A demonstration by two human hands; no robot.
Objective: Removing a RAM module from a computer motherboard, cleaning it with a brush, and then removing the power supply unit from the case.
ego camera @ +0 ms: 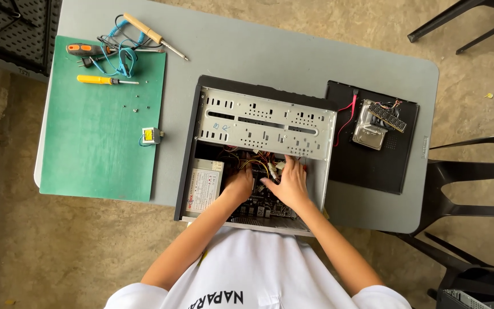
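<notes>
Grey table [293, 54] carries green mat [101, 131], computer case [258, 123], black panel [373, 166].

My hands [270, 184] cover part of the board [258, 207]; left fingertips hidden in wires [254, 161]. Chair [475, 177] cut off right.

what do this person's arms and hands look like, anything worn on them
Both hands, the left hand and the right hand, are bare: no gloves, and no rings, watch or wrist strap can be made out. The forearms are uncovered too. The only clothing on the arms is a pair of short white sleeves near the shoulders, part of a white shirt with dark lettering.
</notes>
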